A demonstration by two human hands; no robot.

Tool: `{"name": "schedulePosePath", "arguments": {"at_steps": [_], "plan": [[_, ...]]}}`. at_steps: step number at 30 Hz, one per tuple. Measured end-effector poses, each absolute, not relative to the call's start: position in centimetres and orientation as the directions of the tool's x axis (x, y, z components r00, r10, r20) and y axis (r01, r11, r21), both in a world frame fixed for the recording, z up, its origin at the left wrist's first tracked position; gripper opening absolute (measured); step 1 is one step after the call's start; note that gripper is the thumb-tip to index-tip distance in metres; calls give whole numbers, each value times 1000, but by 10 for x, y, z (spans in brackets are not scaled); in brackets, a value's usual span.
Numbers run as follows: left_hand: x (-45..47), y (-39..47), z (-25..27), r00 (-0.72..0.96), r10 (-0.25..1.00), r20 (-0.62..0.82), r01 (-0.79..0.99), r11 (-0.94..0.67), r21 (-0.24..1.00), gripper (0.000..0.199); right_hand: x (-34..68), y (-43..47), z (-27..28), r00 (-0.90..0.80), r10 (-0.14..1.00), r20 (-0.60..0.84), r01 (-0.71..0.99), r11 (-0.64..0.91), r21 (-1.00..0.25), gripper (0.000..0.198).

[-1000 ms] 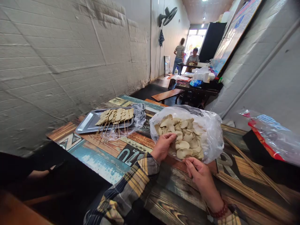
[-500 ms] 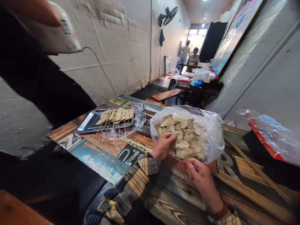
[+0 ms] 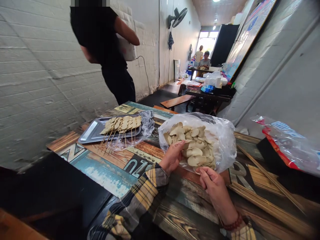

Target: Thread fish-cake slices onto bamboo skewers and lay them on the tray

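A clear plastic bag lies open on the table, filled with thin, pale beige slices whose kind I cannot tell. My left hand is at the bag's near left edge, thumb and fingers closed on a slice at the pile. Just below the bag's near edge, my right hand is closed in a pinch; a thin stick, apparently a bamboo skewer, shows by its wrist, mostly hidden by the hand. To the left, skewered slices rest on a metal tray, sticks pointing towards me.
Loose bamboo skewers lie at the right of the wood-patterned table, near a black box with red-edged plastic packaging. Crumpled plastic sits beside the tray. A person in black stands beyond the table; others are farther back.
The person in black has moved away from the near left towards the wall, carrying a white object. My hands stay at the bag with only slight finger movement.
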State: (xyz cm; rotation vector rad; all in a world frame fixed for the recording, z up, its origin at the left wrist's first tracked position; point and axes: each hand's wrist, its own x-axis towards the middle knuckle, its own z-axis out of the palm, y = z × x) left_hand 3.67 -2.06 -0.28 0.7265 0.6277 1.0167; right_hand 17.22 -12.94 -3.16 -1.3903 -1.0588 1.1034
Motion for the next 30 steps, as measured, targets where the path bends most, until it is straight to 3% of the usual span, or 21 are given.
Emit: {"name": "schedulePosePath", "arguments": {"at_steps": [6, 15, 23, 30], "plan": [[37, -26, -2, 536, 825, -180, -464, 466, 754, 47, 174, -129, -34, 197, 971, -134, -26, -131, -991, 40], [39, -24, -12, 473, 857, -204, -397, 415, 819, 45, 174, -128, -34, 218, 975, -35, 125, -63, -990, 38], [36, -22, -10, 404, 887, -222, -442, 402, 802, 45, 175, -130, -39, 169, 985, 36, 273, -12, -962, 38], [35, -22, -7, 463, 853, -240, -455, 462, 762, 38, 175, -129, -39, 215, 975, 50, 255, -7, -967, 41]]}}
